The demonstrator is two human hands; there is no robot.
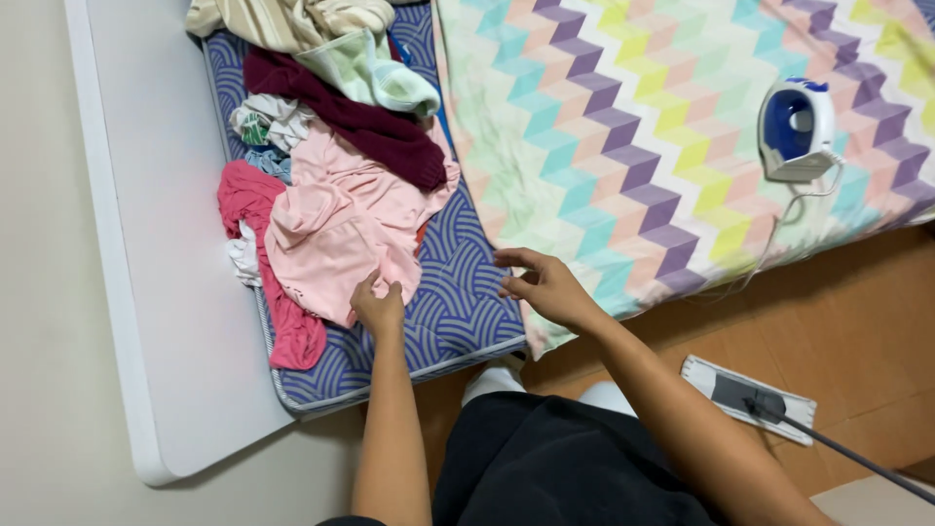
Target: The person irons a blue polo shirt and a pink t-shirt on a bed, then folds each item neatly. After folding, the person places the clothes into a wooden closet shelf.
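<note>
My left hand (378, 304) pinches the lower edge of a light pink garment (341, 226) that lies on top of a pile of clothes on a blue patterned mattress (458, 302). My right hand (545, 285) hovers with its fingers apart over the mattress edge, next to a colourful zigzag sheet (633, 127), and holds nothing. A red garment (255, 209) lies to the left of the pink one, and a dark maroon garment (365, 122) lies above it.
A white and blue iron (797, 129) stands on the zigzag sheet at the right, its cord trailing down. A flat mop (748, 399) lies on the wooden floor. A white bed frame (146, 244) borders the mattress on the left. Striped and mint clothes (331, 39) are piled farther up.
</note>
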